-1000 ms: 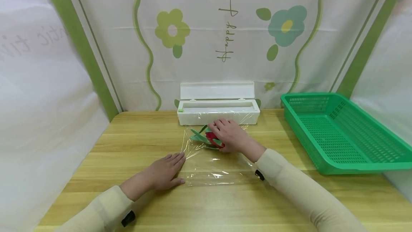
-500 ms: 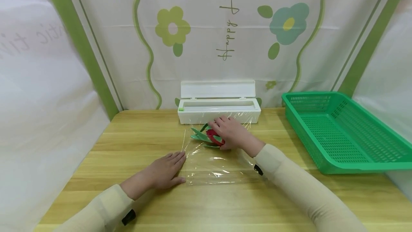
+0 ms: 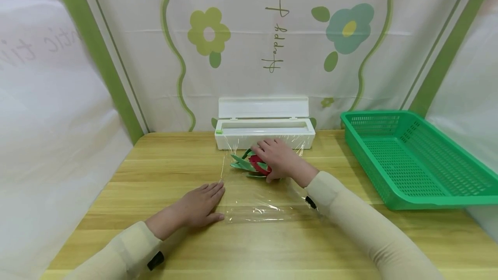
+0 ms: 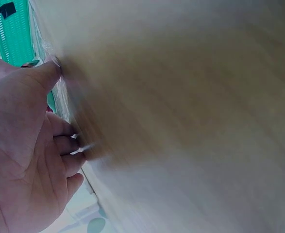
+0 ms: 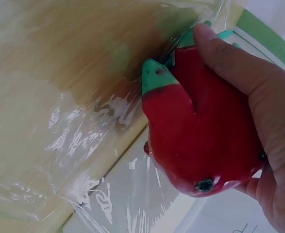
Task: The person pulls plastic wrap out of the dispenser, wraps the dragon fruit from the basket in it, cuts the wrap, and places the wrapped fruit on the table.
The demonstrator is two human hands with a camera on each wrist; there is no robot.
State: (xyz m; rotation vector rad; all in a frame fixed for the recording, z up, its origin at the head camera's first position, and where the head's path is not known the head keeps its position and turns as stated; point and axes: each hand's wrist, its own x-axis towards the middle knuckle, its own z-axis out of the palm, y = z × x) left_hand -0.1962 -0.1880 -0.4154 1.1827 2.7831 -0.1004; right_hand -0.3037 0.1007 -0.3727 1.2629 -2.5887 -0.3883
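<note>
My right hand (image 3: 279, 157) grips a red dragon fruit (image 5: 200, 141) with green-tipped scales, thumb along one side in the right wrist view. In the head view, the fruit's green tips point left, over a sheet of clear cling film (image 3: 256, 211) spread on the table. This film runs back to a white cling film dispenser (image 3: 229, 141) whose lid (image 3: 263, 108) stands raised. Fingers extended, my left hand (image 3: 202, 205) rests at the film's left edge. The left wrist view shows its thumb and fingertips against the film's edge.
A green perforated plastic basket (image 3: 371, 180) stands on the right of the wooden table (image 3: 167, 159). Behind the dispenser hangs a white curtain (image 3: 249, 64) with printed flowers, and more sheeting closes off both sides.
My right hand and the dragon fruit have shifted very slightly, and the creases in the film beside them have changed. My left hand has stayed in place.
</note>
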